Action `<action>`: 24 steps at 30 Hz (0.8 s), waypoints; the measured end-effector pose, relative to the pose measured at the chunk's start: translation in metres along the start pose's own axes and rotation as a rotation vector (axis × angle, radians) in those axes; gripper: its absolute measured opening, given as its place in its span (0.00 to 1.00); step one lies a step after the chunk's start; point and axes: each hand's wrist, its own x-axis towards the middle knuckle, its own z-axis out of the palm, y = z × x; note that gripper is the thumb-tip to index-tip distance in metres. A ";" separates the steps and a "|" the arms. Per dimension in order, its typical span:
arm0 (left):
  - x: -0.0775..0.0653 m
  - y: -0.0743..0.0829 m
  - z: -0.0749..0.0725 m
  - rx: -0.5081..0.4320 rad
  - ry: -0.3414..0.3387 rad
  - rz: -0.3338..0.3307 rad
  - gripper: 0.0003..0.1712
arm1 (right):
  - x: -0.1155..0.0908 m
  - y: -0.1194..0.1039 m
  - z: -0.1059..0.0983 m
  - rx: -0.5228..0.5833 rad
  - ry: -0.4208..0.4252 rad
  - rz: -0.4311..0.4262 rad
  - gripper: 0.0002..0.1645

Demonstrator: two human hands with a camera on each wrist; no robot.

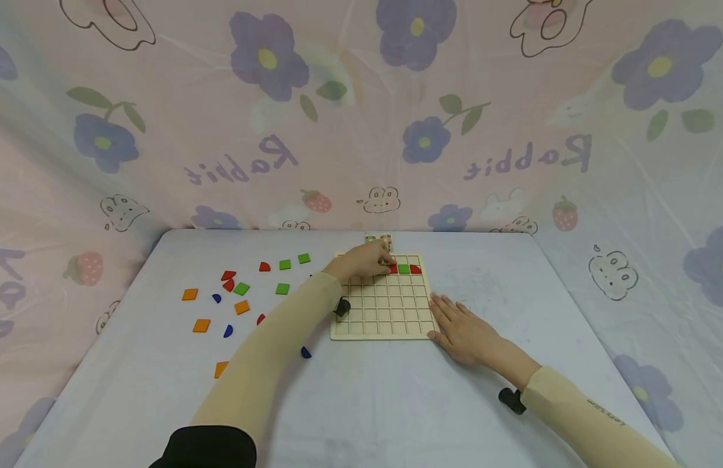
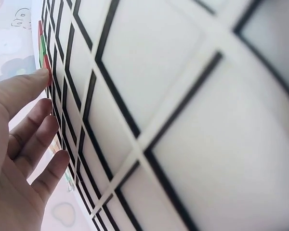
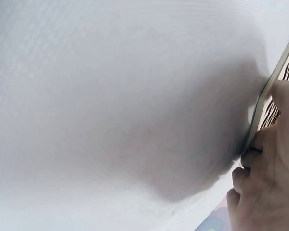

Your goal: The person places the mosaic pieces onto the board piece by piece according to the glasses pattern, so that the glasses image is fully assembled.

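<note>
A pale wooden grid board (image 1: 385,312) lies on the table. My left hand (image 1: 364,260) reaches over its far rows, pinching a red piece (image 1: 393,268) at a square there; in the left wrist view the thumb is on that red piece (image 2: 47,72) while the other fingers spread loosely. Index contact is hidden by the thumb. To its right, a green square (image 1: 404,269) and a red quarter-circle piece (image 1: 416,269) sit in the same row. My right hand (image 1: 463,331) rests, fingers straight, against the board's right edge (image 3: 260,103).
Left of the board lie scattered orange squares (image 1: 201,325), green squares (image 1: 282,288), red rounded pieces (image 1: 264,266) and blue half-circles (image 1: 228,331). My left sleeve covers some. A small patterned card (image 1: 387,238) stands behind the board. A printed curtain (image 1: 350,130) surrounds the table.
</note>
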 end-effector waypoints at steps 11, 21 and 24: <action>0.000 0.000 0.000 0.026 -0.001 -0.007 0.20 | -0.001 -0.001 -0.003 0.005 0.003 0.004 0.42; -0.016 0.001 -0.012 -0.051 0.061 0.017 0.22 | 0.000 -0.003 -0.004 0.011 -0.003 0.006 0.42; -0.026 -0.001 -0.022 -0.045 0.089 0.017 0.22 | 0.000 -0.003 -0.005 0.017 -0.003 0.012 0.42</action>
